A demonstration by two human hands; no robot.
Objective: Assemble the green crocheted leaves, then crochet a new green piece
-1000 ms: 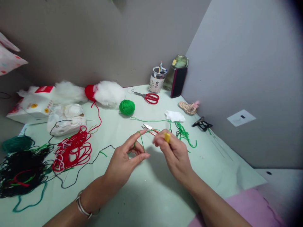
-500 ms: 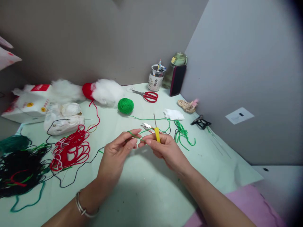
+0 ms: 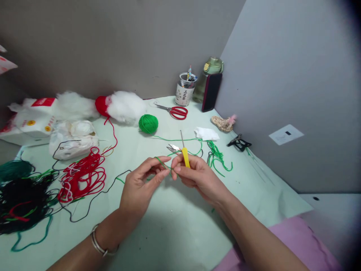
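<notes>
My left hand [image 3: 139, 186] has green yarn [image 3: 160, 162] running over its raised index finger and pinched near the thumb tip. Held in my right hand [image 3: 201, 176] is a crochet hook with a yellow handle [image 3: 185, 156], its metal shaft pointing up and away. The right thumb and index finger also pinch the green yarn, close beside the left fingertips. Behind the hands lies a green yarn ball [image 3: 148, 124], with a strand trailing right. Small snips [image 3: 175, 148] lie just beyond the hands, partly hidden.
Left are tangled red yarn [image 3: 84, 175], black yarn [image 3: 25, 199] and a plastic bag [image 3: 75, 145]. White stuffing [image 3: 126, 107], red-handled scissors [image 3: 178, 113], a pen jar [image 3: 185, 92] and a phone [image 3: 212, 92] line the back. Right are green yarn scraps [image 3: 218, 156] and a black claw clip [image 3: 239, 143].
My hands have drawn slightly apart at the fingertips, with yarn stretched between them. The hook has tilted a little left. The whole view has shifted slightly.
</notes>
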